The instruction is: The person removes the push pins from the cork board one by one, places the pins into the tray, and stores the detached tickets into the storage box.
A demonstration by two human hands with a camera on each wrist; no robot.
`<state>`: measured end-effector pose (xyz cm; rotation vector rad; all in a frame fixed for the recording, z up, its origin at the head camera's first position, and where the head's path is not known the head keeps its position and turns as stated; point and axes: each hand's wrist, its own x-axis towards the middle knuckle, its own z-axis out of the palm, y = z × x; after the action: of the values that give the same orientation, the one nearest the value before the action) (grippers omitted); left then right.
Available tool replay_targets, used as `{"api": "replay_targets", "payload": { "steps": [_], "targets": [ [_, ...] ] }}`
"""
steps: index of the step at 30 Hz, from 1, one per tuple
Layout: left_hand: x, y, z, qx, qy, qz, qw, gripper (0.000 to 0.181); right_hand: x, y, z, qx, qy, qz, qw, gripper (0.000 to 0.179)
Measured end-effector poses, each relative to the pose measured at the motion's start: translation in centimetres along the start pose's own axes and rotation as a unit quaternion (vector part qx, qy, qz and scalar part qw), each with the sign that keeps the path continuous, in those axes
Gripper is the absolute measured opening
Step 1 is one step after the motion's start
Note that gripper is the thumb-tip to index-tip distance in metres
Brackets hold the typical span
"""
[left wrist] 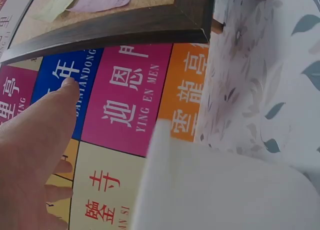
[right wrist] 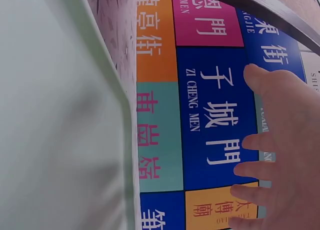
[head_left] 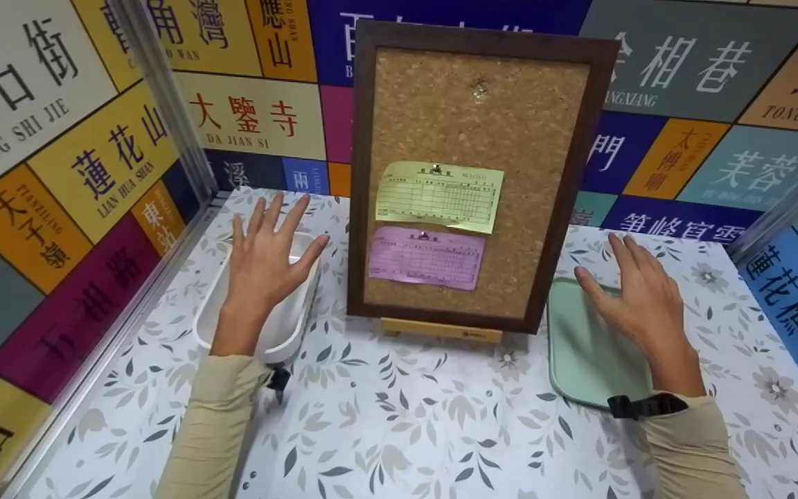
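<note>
My left hand [head_left: 267, 267], fingers spread and holding nothing, hovers over a white tray [head_left: 206, 320] left of a framed cork board. In the left wrist view the thumb [left wrist: 55, 110] points toward the board's dark frame. Over a pale green tray [head_left: 579, 360] on the right is my right hand [head_left: 641, 298], also spread with nothing in it. The cork board [head_left: 537, 173] stands upright between the hands on a wooden stand [head_left: 440, 330]. Pinned to it are a yellow-green printed slip [head_left: 437, 197] and, just below, a purple printed slip [head_left: 425, 258].
Near the board's top, a small cluster of clear or metallic pins [head_left: 479, 87] sticks in the cork. A white tablecloth [head_left: 399, 430] with grey leaf prints covers the table. Colourful panels with Chinese lettering [head_left: 253, 114] rise behind and at both sides, with metal posts [head_left: 177, 90] at the corners.
</note>
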<state>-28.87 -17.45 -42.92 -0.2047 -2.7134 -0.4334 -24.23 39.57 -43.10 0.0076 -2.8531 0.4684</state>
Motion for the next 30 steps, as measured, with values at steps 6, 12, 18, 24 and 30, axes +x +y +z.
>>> {"api": "replay_targets", "payload": {
  "steps": [6,12,18,24,30],
  "targets": [
    [0.0,1.2,-0.6,-0.03,0.061,0.045,0.9967,0.075,-0.1,-0.7,-0.1,0.021,0.054,0.009,0.9983,0.083],
    [-0.3,2.5,-1.0,-0.058,0.105,0.084,0.9893,0.072,-0.3,-1.6,-0.1,0.058,0.143,-0.001,0.988,0.067],
    [-0.5,3.7,-1.2,-0.076,0.124,0.112,0.9831,0.066,-0.4,-2.7,-0.1,0.082,0.184,-0.004,0.9794,0.058],
    [-0.7,4.6,-1.1,-0.094,0.129,0.133,0.9782,0.06,-0.7,-3.7,-0.2,0.094,0.211,-0.01,0.973,0.049],
    [-0.9,5.1,-0.7,-0.121,0.112,0.13,0.9776,0.048,-1.0,-5.4,-0.5,0.113,0.246,-0.049,0.9613,0.04]
  ]
}}
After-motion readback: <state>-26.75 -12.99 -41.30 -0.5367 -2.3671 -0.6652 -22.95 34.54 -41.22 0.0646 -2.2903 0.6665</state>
